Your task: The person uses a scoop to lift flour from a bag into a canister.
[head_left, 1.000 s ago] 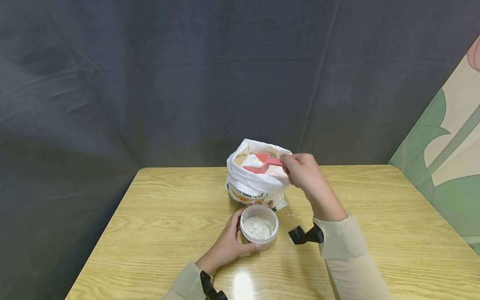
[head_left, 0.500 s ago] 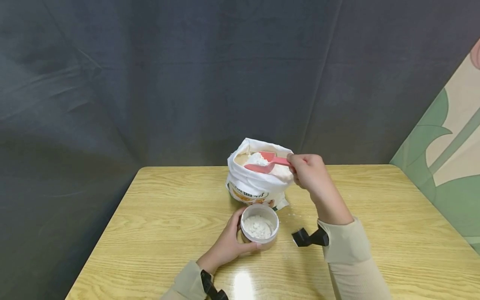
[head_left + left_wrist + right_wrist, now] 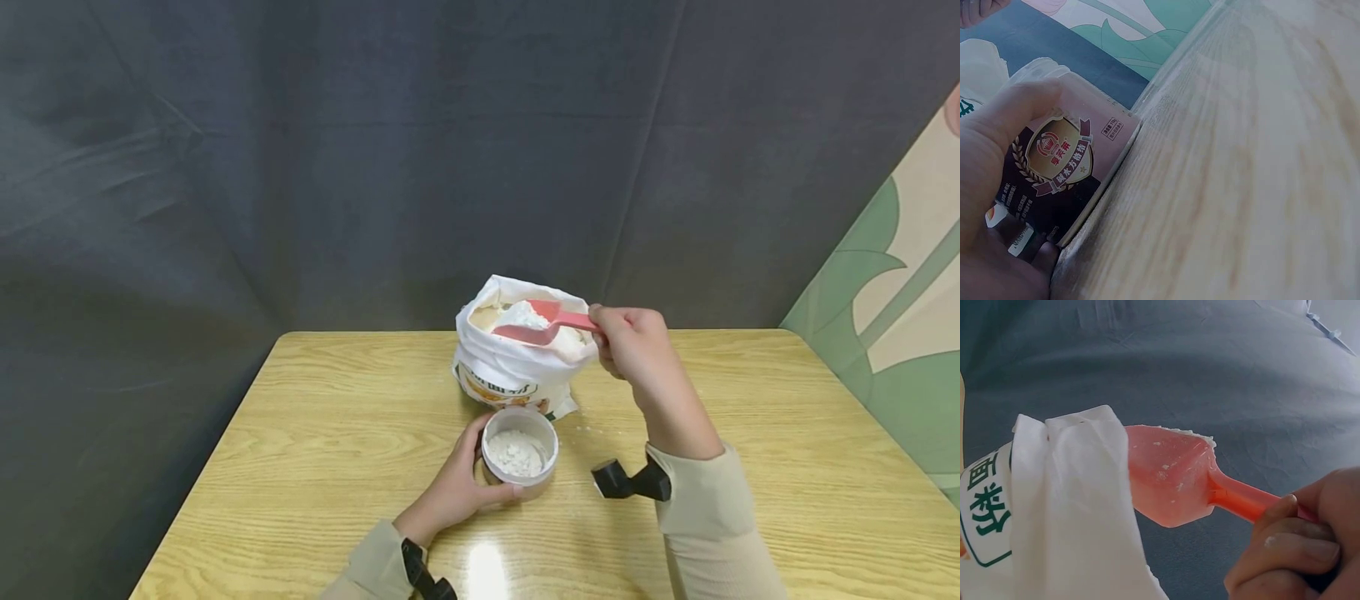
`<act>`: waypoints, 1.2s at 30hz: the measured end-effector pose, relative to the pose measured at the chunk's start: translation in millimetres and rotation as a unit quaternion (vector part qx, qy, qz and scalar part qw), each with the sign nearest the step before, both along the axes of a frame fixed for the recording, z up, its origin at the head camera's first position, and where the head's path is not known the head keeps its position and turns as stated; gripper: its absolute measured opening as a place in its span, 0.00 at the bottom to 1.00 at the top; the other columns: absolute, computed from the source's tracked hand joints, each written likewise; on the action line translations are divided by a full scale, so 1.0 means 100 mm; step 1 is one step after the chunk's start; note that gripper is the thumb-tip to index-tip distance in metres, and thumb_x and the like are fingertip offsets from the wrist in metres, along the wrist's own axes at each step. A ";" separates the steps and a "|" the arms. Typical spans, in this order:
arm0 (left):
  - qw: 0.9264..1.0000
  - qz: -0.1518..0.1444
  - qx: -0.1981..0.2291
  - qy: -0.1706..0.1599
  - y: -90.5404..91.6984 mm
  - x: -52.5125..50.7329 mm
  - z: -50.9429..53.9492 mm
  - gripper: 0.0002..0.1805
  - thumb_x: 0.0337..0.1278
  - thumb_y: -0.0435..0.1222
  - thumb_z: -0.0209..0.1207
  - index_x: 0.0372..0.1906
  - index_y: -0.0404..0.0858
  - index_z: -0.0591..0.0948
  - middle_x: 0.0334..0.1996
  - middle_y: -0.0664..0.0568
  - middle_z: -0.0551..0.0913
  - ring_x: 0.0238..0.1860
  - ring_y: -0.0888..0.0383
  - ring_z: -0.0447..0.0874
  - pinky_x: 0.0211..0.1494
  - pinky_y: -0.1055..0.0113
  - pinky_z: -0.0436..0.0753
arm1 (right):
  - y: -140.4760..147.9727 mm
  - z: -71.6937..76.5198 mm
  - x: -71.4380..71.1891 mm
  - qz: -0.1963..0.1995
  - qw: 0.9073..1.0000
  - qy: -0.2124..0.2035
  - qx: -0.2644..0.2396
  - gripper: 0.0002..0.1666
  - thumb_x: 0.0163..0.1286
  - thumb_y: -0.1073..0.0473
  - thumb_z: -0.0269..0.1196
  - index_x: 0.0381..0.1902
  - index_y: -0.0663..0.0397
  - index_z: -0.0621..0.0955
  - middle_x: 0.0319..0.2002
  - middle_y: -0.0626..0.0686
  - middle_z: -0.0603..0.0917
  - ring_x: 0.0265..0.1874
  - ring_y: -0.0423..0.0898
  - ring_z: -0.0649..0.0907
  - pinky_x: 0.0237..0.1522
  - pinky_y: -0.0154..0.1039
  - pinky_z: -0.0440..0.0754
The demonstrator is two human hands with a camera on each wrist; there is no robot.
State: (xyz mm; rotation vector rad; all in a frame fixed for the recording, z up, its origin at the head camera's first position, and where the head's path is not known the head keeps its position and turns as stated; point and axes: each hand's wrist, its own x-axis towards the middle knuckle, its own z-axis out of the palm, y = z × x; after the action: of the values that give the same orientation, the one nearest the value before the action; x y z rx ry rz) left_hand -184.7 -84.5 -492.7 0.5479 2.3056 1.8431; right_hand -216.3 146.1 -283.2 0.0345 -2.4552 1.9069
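Observation:
My right hand (image 3: 636, 343) grips the handle of a pink scoop (image 3: 536, 333). White powder (image 3: 522, 315) is heaped in the scoop, which is over the mouth of a white flour bag (image 3: 510, 362) with its top folded outward. From the right wrist view, the underside of the scoop (image 3: 1169, 478) shows beside the folded rim. My left hand (image 3: 453, 492) wraps round a round plastic jar (image 3: 551, 450), thumb at the front. The jar stands on the table with some white powder inside. Its label (image 3: 1057, 153) is pink and dark in the left wrist view.
The wood-grain table (image 3: 322, 467) reaches back to a dark grey curtain (image 3: 420, 167). A wall with painted green leaves (image 3: 892, 383) stands at the right. A little spilled powder (image 3: 592, 430) lies right of the jar.
My right hand has moved to the right with the loaded scoop, which has slid rightward over the bag's mouth. My left hand and the jar have stayed in place.

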 end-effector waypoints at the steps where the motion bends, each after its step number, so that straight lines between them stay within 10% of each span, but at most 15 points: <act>1: 1.000 0.000 0.000 0.001 0.00 0.00 0.00 0.57 0.44 0.40 0.79 0.78 0.50 0.57 0.73 0.53 0.62 0.73 0.53 0.62 0.76 0.52 0.61 | 0.01 0.00 0.01 0.000 1.000 0.001 -0.001 0.28 0.78 0.55 0.51 0.15 0.56 0.72 0.11 0.45 0.65 0.11 0.40 0.62 0.14 0.33 0.59; 36: 1.000 0.001 0.002 -0.011 -0.01 0.01 0.01 0.56 0.45 0.39 0.79 0.77 0.53 0.58 0.73 0.54 0.62 0.73 0.54 0.62 0.75 0.52 0.61 | 0.13 -0.15 0.40 0.036 0.991 0.010 -0.129 0.28 0.78 0.62 0.52 0.12 0.55 0.68 0.11 0.45 0.65 0.11 0.40 0.59 0.16 0.39 0.49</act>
State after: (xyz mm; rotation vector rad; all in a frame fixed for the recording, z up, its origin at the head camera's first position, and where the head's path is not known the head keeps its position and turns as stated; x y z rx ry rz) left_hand -183.3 -85.2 -491.8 0.5236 2.2900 1.8453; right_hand -176.3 159.0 -297.8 0.1380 -2.2035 2.2248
